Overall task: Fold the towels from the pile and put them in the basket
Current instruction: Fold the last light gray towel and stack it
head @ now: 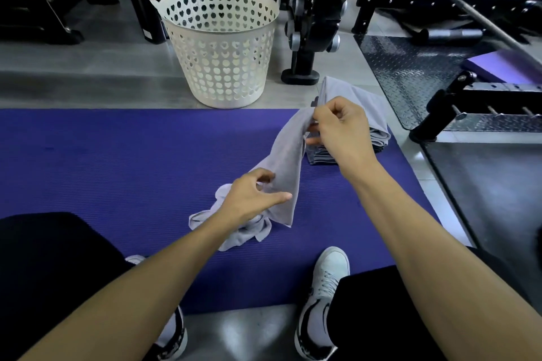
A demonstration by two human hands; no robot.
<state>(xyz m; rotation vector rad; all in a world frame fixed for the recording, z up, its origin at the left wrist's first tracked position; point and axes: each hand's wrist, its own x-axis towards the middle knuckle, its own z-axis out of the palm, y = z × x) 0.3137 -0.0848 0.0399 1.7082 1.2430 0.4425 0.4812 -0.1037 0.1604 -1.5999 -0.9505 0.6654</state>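
Hands: right hand (pixel 337 129) and left hand (pixel 252 199) each pinched the towel (pixel 286 161).
Axis: towel ran far-right to near-left.
Basket (pixel 218 47): ahead, left.

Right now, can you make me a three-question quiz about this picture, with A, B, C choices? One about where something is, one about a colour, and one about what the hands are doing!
1. Where is the pile of towels?
A. Inside the basket
B. On the mat's far right part
C. On a shoe

2. What colour is the mat?
A. Purple
B. Green
C. Orange

3. What are the hands doing?
A. Resting flat on the mat
B. Lifting the basket
C. Both pinching one grey towel

Answers:
1 B, the stack lies on the mat, right of the white basket.
2 A, the mat is purple.
3 C, the left hand and right hand pinch the grey towel.
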